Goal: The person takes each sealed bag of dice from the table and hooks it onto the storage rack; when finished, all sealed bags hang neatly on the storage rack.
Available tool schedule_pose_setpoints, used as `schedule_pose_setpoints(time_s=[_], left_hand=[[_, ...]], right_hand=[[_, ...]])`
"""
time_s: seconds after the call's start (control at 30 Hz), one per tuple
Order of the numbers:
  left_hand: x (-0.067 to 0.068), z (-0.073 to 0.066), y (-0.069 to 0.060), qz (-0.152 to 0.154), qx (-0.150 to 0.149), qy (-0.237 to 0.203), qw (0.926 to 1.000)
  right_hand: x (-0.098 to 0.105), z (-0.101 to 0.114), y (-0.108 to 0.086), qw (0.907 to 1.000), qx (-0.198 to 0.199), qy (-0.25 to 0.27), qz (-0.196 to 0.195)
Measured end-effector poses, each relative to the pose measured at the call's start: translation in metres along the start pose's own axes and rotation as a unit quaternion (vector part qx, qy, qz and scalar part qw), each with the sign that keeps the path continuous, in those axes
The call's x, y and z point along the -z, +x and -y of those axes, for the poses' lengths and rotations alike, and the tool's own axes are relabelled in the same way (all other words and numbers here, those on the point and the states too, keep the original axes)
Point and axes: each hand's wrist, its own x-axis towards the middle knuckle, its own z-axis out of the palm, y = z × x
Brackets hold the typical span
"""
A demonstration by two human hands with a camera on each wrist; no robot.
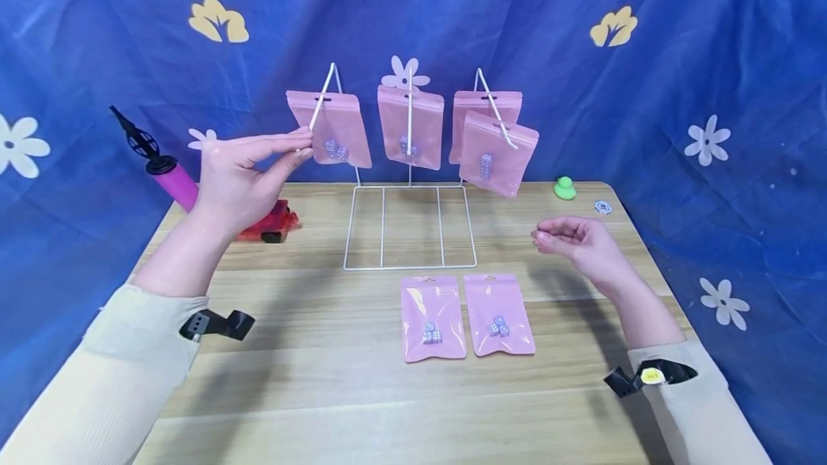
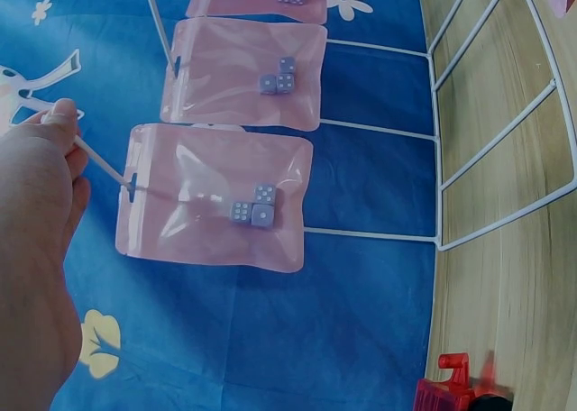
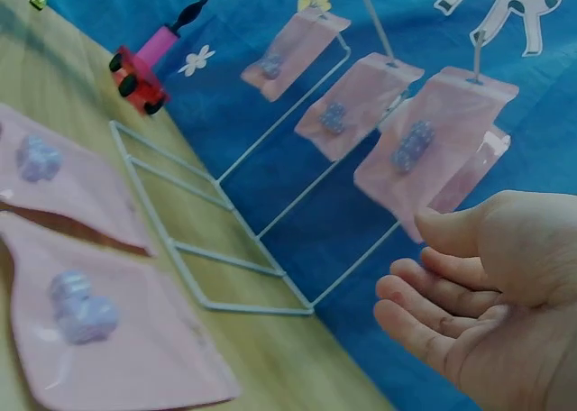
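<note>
My left hand (image 1: 242, 174) pinches the tip of the left hook (image 2: 106, 165) on a white wire display rack (image 1: 410, 268). A pink zip pouch (image 2: 198, 226) with purple dice hangs on that hook by its slot. On the middle hook hangs a similar pouch (image 1: 395, 110). Two more hang on the right hook, the front pouch (image 1: 510, 174) overlapping the one behind. My right hand (image 1: 584, 250) is raised over the table's right side, fingers loosely bent, holding nothing. Two dice pouches, a left pouch (image 1: 413, 303) and a right pouch (image 1: 517, 307), lie flat in front of the rack.
A red toy car (image 1: 278, 219) and a pink hand pump (image 1: 176, 184) with a black nozzle are at the back left. At the back right lie a green toy duck (image 1: 565, 189) and a poker chip (image 1: 603, 207). Behind the wooden table (image 1: 310, 393) hangs a blue patterned cloth (image 1: 549, 56).
</note>
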Motion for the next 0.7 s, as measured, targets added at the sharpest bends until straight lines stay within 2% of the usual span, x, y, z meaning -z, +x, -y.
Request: schedule_pose_setpoints(time_s=[0.27, 0.43, 0.7], left_hand=[[-0.001, 0.001, -0.001, -0.010, -0.001, -0.008, 0.9999], [-0.001, 0.000, -0.001, -0.004, -0.001, -0.005, 1.0000], [0.000, 0.001, -0.002, -0.004, 0.006, -0.005, 1.0000]], right_hand=[[-0.003, -0.034, -0.019, 0.9947, -0.078, -0.047, 0.048], [-0.008, -0.052, -0.027, 0.9920, -0.106, -0.028, 0.062], [-0.012, -0.068, -0.035, 0.9856, -0.140, -0.025, 0.091]])
